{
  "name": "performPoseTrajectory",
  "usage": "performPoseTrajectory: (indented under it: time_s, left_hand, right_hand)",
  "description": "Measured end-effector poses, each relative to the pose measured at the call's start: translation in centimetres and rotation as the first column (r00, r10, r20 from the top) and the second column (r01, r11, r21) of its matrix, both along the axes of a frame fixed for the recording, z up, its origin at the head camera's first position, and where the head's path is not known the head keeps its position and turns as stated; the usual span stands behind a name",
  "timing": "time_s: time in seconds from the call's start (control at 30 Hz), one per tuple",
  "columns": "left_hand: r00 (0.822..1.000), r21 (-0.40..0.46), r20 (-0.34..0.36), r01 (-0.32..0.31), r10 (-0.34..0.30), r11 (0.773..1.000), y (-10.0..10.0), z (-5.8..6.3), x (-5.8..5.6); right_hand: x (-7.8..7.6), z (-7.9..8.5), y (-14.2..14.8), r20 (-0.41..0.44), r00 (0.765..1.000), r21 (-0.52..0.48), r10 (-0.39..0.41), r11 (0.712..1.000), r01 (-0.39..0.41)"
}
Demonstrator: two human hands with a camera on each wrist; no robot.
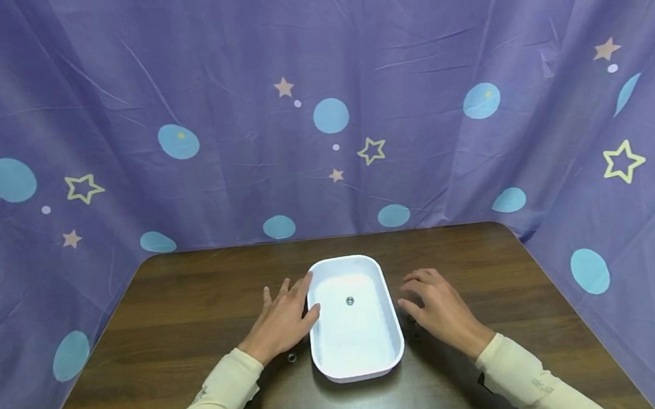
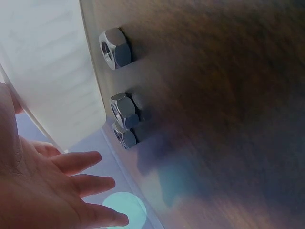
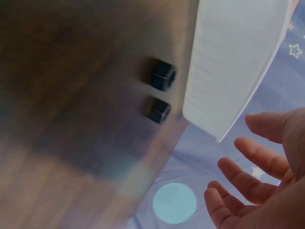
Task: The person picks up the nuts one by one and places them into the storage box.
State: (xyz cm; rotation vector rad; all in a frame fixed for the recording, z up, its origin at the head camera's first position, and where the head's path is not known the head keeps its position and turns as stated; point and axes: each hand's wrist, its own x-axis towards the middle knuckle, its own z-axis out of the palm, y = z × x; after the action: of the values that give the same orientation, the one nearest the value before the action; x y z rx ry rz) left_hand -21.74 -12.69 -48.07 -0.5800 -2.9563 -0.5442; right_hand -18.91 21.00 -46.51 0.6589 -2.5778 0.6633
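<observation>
A white rectangular tray [image 1: 358, 350] stands between the two hands, with one silver hex nut [image 1: 350, 301] on its floor. My left hand [image 1: 282, 317] is at the tray's left side, fingers spread, thumb and index finger at the rim. Below that hand, three silver nuts [image 2: 115, 49] stand on the table along the tray's wall. To the right of the tray, my right hand [image 1: 441, 309] hovers with loosely bent fingers and nothing between them. Two black nuts [image 3: 163, 75] lie on the table under it, near the tray's right wall.
The dark wooden table [image 1: 195, 309] has rounded far corners. Behind it and at both sides hangs a purple curtain [image 1: 227, 142] with stars and blue dots, meeting the table's far edge.
</observation>
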Motion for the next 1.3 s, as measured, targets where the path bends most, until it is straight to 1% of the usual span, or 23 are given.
performPoseTrajectory:
  time_s: [0.1,0.23,0.33,0.57,0.83,1.07,1.3]
  left_hand:
    - [1.0,-0.011,0.011,-0.006,0.006,1.0,0.0,0.0,-0.1]
    - [1.0,0.001,0.016,-0.004,0.004,1.0,0.0,0.0,-0.2]
    - [1.0,0.012,0.007,0.0,0.0,1.0,0.1,-0.1,-0.2]
    - [0.999,0.023,-0.046,0.023,-0.022,0.999,0.1,-0.3,-0.3]
    - [0.998,0.033,-0.062,0.035,-0.033,0.999,0.1,-0.1,-0.2]
    - [0.997,0.022,-0.064,0.034,-0.033,0.999,0.2,-0.1,-0.2]
    - [0.998,0.016,-0.056,0.025,-0.024,1.0,0.2,0.0,-0.1]
  right_hand:
    - [0.2,-0.5,0.4,-0.014,1.0,0.001,-0.007,1.0,0.007]
    - [0.3,-1.2,0.9,-0.013,0.999,0.007,-0.029,1.0,0.029]
    - [0.4,-1.6,1.1,0.006,0.999,0.014,-0.047,0.999,0.047]
    - [0.5,-2.7,1.7,0.055,0.996,0.033,-0.076,0.997,0.074]
    - [0.8,-3.8,2.1,0.111,0.989,0.05,-0.103,0.994,0.098]
    - [0.7,-4.2,2.3,0.093,0.99,0.059,-0.101,0.994,0.096]
    - [0.5,-4.2,2.3,0.109,0.988,0.08,-0.111,0.992,0.102]
